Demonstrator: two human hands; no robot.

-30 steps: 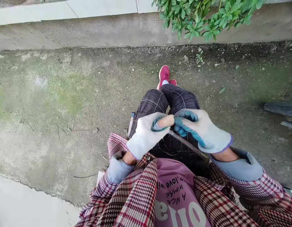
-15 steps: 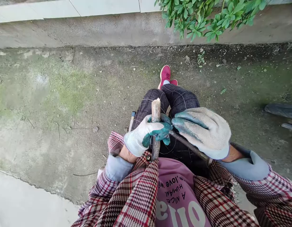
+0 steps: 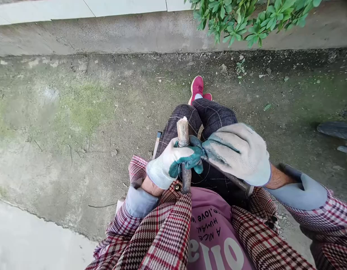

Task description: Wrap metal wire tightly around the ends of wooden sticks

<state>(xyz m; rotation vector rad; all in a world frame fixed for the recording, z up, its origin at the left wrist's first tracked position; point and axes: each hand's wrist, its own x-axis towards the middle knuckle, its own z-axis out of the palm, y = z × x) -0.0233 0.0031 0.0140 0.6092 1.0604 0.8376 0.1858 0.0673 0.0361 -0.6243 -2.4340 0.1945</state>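
Note:
A short wooden stick (image 3: pixel 182 129) stands out of my left hand (image 3: pixel 179 159), whose gloved fingers are wrapped around it. Thin metal wire (image 3: pixel 183 143) is wound about the stick just above those fingers. A second, longer stick (image 3: pixel 232 178) meets the first near my fingertips and runs down to the right across my lap, partly behind my other glove. My right hand (image 3: pixel 238 152), also gloved, is closed with its fingertips pinched at the wire where the two sticks meet. The pinched end itself is mostly hidden.
Bare, mossy ground (image 3: pixel 119 97) lies around my crossed legs and red shoe (image 3: pixel 197 87). Ahead runs a low concrete wall (image 3: pixel 119 35) with a leafy plant (image 3: pixel 246 22) overhanging it. A pale-handled object (image 3: pixel 156 142) rests beside my left thigh. Dark objects (image 3: pixel 335 131) lie at far right.
My right hand has shifted slightly left and turned over the joint, its fingers now against my left fingertips. The upright stick has tilted a little; my left hand keeps its grip.

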